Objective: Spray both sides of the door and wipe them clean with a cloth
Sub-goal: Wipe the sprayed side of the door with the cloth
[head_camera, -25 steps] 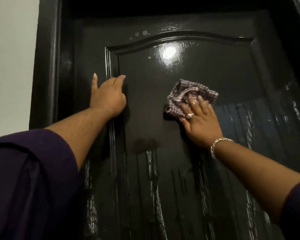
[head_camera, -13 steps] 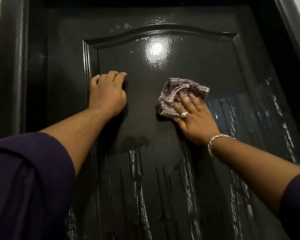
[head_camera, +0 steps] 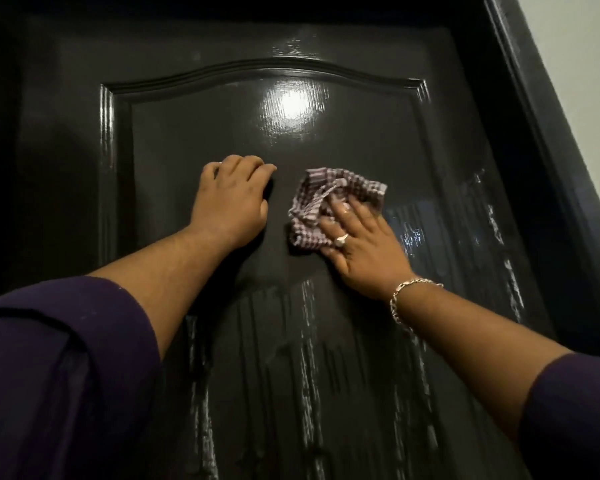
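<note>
The dark glossy door [head_camera: 343, 140] fills the view, with a raised arched panel and wet streaks running down its lower half and right side. My right hand [head_camera: 364, 247] presses a crumpled checkered cloth [head_camera: 312, 206] flat against the middle of the panel, fingers spread over it. My left hand [head_camera: 232, 199] rests on the panel just left of the cloth, its fingers curled and holding nothing. No spray bottle is in view.
The dark door frame [head_camera: 534, 109] runs down the right side, with a pale wall [head_camera: 582, 57] beyond it. A bright light reflection [head_camera: 293, 105] sits on the panel above the hands. Purple sleeves cover both upper arms.
My left hand slid right from the panel's left moulding to beside the cloth, and its fingers curled. The view swung left. The cloth stays at about the same spot on the panel.
</note>
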